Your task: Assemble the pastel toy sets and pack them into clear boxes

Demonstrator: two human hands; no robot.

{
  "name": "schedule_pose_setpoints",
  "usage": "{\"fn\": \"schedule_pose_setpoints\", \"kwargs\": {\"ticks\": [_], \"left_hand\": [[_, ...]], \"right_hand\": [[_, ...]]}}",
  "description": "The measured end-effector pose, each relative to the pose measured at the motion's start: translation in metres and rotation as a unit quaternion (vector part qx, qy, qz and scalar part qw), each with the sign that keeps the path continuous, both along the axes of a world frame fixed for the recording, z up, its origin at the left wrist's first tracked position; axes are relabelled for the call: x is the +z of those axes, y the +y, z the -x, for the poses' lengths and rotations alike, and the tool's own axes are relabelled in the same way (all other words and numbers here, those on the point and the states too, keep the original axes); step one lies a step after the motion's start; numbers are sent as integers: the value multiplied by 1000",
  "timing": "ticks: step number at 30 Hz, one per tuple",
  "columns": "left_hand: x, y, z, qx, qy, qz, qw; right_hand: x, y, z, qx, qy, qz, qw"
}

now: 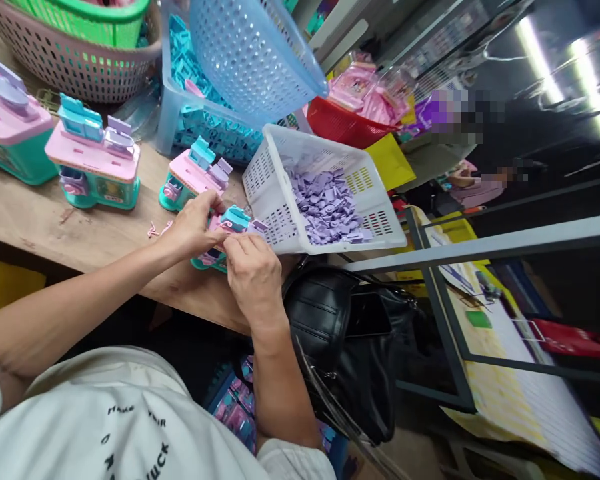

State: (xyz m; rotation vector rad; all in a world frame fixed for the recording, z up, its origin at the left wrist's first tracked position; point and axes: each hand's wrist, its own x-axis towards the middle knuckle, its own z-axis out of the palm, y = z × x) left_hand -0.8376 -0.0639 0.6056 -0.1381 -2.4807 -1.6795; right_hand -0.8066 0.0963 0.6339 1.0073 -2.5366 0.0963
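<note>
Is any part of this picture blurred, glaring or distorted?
Head view: left hand, right hand and the toy they hold look fairly sharp; ceiling lights glare at top right; a pixelated patch masks the background behind the red basket; the whole frame is tilted.

Near toy [235, 219]: pink top, teal base, light-blue and lilac fittings (same scheme on toys farther left [94, 160]). White basket [263, 177], slotted walls, full of lilac pieces [330, 207]. Far side: light-blue perforated basket [253, 53]; taupe basket [65, 67] with green basket [95, 20] inside; red basket [340, 123] to right. Surface [55, 227]: pale wood grain. Yellow sheet [390, 160] right of white basket. Black bag [330, 320], near right. White shirt [80, 420], black lettering.
</note>
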Motion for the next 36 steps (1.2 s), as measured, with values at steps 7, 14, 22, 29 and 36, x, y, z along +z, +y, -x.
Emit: {"fn": "schedule_pose_setpoints", "kwargs": {"ticks": [7,14,22,29,36], "left_hand": [[-12,-33,-38,36,166,80,982],[-66,-87,-63,9,149,321,935],[-70,-97,-59,28,170,311,935],[-57,-125,-77,84,143,358,919],[-49,-142,-85,121,93,337,929]], "right_hand": [[-31,37,-28,26,72,191,979],[-151,76,-48,-117,104,220,963],[-140,-31,-75,12,-51,259,964],[-93,-129,-38,37,-163,187,968],[-77,-140,-19,74,-191,156,966]]}}
